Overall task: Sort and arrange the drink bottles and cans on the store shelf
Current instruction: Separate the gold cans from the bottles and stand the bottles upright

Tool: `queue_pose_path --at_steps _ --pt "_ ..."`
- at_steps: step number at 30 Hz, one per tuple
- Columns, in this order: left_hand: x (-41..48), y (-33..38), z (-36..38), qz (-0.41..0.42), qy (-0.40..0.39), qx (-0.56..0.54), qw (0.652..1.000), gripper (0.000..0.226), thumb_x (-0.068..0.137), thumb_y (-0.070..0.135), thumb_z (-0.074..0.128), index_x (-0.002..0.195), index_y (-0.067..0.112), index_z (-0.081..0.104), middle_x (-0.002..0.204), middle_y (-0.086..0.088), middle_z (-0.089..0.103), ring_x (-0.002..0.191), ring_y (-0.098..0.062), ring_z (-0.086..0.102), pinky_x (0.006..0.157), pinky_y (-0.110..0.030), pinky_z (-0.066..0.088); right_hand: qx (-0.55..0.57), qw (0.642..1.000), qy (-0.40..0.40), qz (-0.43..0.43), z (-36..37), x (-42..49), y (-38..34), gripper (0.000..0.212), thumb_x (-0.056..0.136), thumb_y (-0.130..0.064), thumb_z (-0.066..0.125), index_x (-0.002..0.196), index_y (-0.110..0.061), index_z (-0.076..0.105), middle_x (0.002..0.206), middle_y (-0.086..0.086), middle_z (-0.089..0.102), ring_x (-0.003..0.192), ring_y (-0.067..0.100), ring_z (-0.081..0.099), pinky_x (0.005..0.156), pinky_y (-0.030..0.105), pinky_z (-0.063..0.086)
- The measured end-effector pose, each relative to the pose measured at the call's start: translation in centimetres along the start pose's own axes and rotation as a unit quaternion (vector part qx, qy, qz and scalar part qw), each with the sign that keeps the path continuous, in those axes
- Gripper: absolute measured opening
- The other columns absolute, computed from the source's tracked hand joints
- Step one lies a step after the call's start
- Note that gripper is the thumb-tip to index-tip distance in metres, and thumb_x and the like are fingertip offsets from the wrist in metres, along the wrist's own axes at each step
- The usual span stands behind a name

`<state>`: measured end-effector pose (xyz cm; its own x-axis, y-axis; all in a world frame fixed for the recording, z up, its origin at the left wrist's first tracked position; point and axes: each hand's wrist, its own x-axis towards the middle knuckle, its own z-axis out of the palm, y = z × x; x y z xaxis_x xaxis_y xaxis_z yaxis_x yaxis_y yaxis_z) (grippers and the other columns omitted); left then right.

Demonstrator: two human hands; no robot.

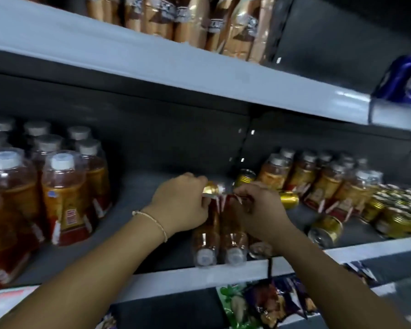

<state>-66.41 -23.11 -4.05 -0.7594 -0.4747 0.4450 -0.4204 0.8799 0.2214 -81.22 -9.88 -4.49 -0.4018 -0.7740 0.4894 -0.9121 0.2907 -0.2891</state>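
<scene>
Head view, left hand (180, 205) and right hand (259, 211) seemingly gripping lying bottles (205, 243) beneath them

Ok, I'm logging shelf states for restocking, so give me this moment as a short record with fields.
centre: lying bottles, on their sides on the middle shelf, caps toward the front edge
left hand: grips the lying bottles from the left
right hand: grips them from the right
standing stock: left upright bottles; right upright bottles
loose: fallen gold cans, on their sides beside the right upright bottles
upper shelf: blue can
lower shelf: snack packets
</scene>
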Motion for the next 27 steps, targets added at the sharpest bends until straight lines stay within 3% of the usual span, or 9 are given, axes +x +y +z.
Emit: queue_pose_path --at_steps 4,9,12,14,17,19,21,25,27 --pt "3.9 5.4 3.1 0.03 -0.014 -0.02 0.999 0.029 0.089 0.041 0.054 0.112 0.024 0.052 0.106 -0.002 0.053 0.097 -0.026 0.058 0.069 -0.03 0.042 -0.009 0.998 -0.011 0.055 -3.1 -0.9 6.4 0.018 0.087 -0.022 0.07 0.098 -0.009 0.072 0.102 0.006 0.068 0.097 0.022 0.061 0.08 0.028 0.05" --pt "9.4 12.4 7.1 0.024 -0.027 -0.018 0.999 0.054 0.089 0.042 0.056 0.136 0.026 0.036 0.123 -0.004 0.046 0.1 -0.027 0.058 0.075 -0.037 0.053 -0.018 0.998 -0.018 0.049 -6.1 -1.0 14.6 0.021 0.088 -0.024 0.069 0.107 -0.014 0.072 0.108 0.001 0.067 0.103 0.018 0.06 0.079 0.02 0.042" --pt "13.0 15.3 9.5 0.004 -0.029 0.015 0.999 0.068 0.088 0.041 0.057 0.145 0.026 0.024 0.131 -0.01 0.041 0.104 -0.032 0.058 0.072 -0.035 0.049 -0.014 0.998 -0.023 0.061 -6.9 0.3 19.6 0.031 0.088 -0.026 0.069 0.117 -0.015 0.067 0.116 0.002 0.064 0.111 0.018 0.057 0.082 0.018 0.036" --pt "15.3 16.5 10.7 0.004 -0.015 0.033 0.999 0.062 0.086 0.038 0.057 0.141 0.026 0.031 0.125 -0.01 0.051 0.104 -0.034 0.06 0.07 -0.034 0.045 -0.004 0.997 -0.028 0.069 -6.8 1.7 22.2 0.042 0.089 -0.032 0.067 0.129 -0.019 0.06 0.127 0.001 0.059 0.118 0.015 0.053 0.087 0.015 0.032" --pt "17.8 17.0 12.0 -0.009 -0.016 0.056 0.998 0.061 0.084 0.035 0.054 0.14 0.029 0.032 0.125 -0.008 0.058 0.109 -0.036 0.06 0.077 -0.037 0.051 0.017 0.997 -0.043 0.067 -6.2 4.9 24.5 0.054 0.089 -0.035 0.066 0.139 -0.021 0.05 0.134 0.002 0.052 0.123 0.018 0.05 0.096 0.022 0.039" --pt "18.8 16.7 12.7 -0.044 -0.028 0.068 0.996 0.069 0.085 0.04 0.052 0.146 0.033 0.021 0.139 -0.01 0.049 0.119 -0.038 0.055 0.088 -0.041 0.052 0.019 0.996 -0.065 0.052 -5.9 7.3 25.3 0.055 0.089 -0.034 0.065 0.14 -0.019 0.048 0.125 0.005 0.056 0.115 0.022 0.056 0.093 0.028 0.047" --pt "19.0 16.2 13.4 -0.062 -0.017 0.064 0.996 0.072 0.084 0.045 0.053 0.147 0.036 0.02 0.138 -0.01 0.049 0.114 -0.036 0.058 0.086 -0.036 0.05 0.017 0.997 -0.075 0.016 -5.2 9.6 25.7 0.055 0.09 -0.029 0.064 0.141 -0.018 0.045 0.115 0.008 0.061 0.108 0.026 0.061 0.087 0.031 0.052" --pt "18.8 15.5 14.1 -0.053 0.027 0.077 0.995 0.076 0.078 0.051 0.06 0.143 0.037 0.024 0.132 -0.007 0.049 0.102 -0.031 0.062 0.076 -0.031 0.05 0.005 0.995 -0.097 0.005 -3.7 13.9 25.4 0.083 0.085 -0.022 0.07 0.154 -0.028 0.023 0.154 0.011 0.031 0.133 0.034 0.044 0.095 0.035 0.045" --pt "18.6 15.6 14.1 -0.064 0.028 0.105 0.992 0.085 0.073 0.057 0.066 0.141 0.036 0.017 0.128 -0.008 0.05 0.097 -0.033 0.063 0.073 -0.034 0.051 0.007 0.993 -0.118 0.019 -3.1 15.4 25.1 0.093 0.082 -0.018 0.074 0.155 -0.032 0.018 0.158 0.012 0.025 0.135 0.037 0.043 0.099 0.04 0.046"
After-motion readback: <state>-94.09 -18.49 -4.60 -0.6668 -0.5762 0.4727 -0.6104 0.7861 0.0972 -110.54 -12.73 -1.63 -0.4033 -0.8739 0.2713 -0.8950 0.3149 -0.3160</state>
